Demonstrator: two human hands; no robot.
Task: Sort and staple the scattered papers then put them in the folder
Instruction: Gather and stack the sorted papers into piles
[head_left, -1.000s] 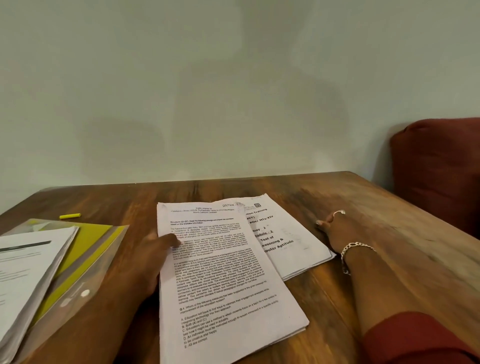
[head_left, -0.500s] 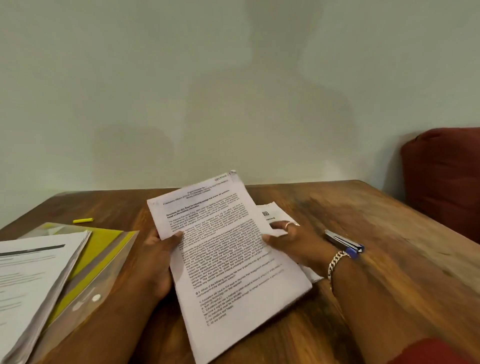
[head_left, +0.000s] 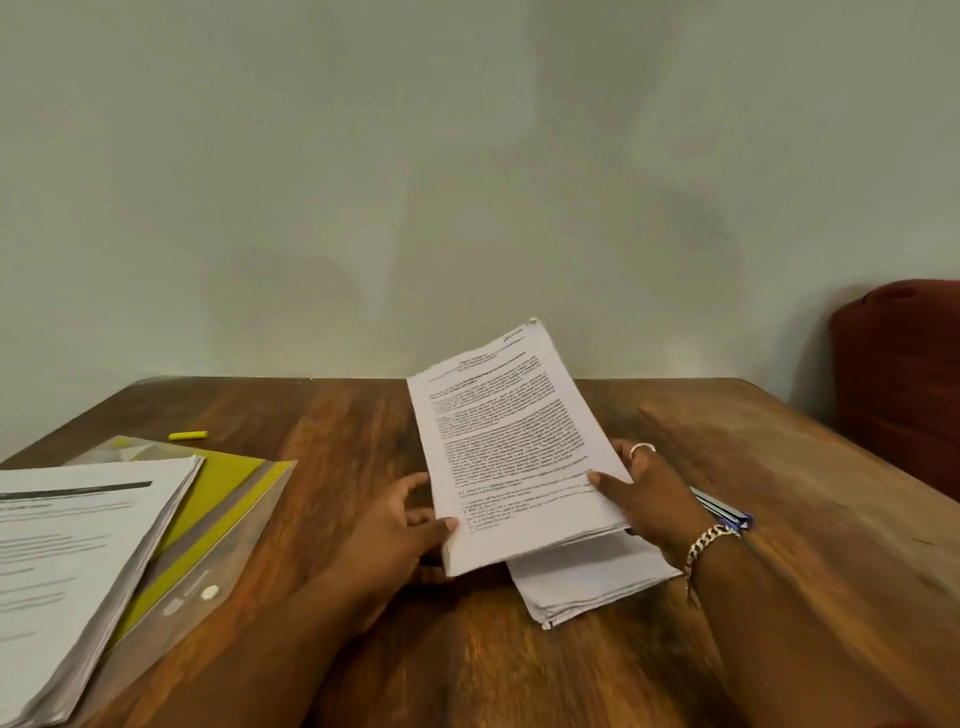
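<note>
The table (head_left: 322, 519) carries everything, its far edge against the wall. At its left edge a thick pile (head_left: 78, 540) of printed sheets lies on a clear-and-yellow folder (head_left: 218, 514), covering most of it; the folder's flap side pokes out toward the middle, probably parked there until the papers are ready to go in. A red cushion (head_left: 898, 384) sits past the right edge.

Near the front middle, both hands hold a sheaf (head_left: 514, 457) tilted up off the wood, its top leaning toward the far edge, likely to square the pages before stapling. The left hand (head_left: 395, 530) pinches its lower left corner, thumb on the printed face and fingers curled behind. The right hand (head_left: 649, 499) grips the right edge the same way, thumb on top. A second bundle (head_left: 587, 577) lies flat on the table under the sheaf, jutting out toward the front edge.

Behind the right wrist a stapler (head_left: 722, 509) with a blue end rests on the table, in easy reach. Near the far left corner lies a small yellow stick (head_left: 188, 435); what it is cannot be told.
</note>
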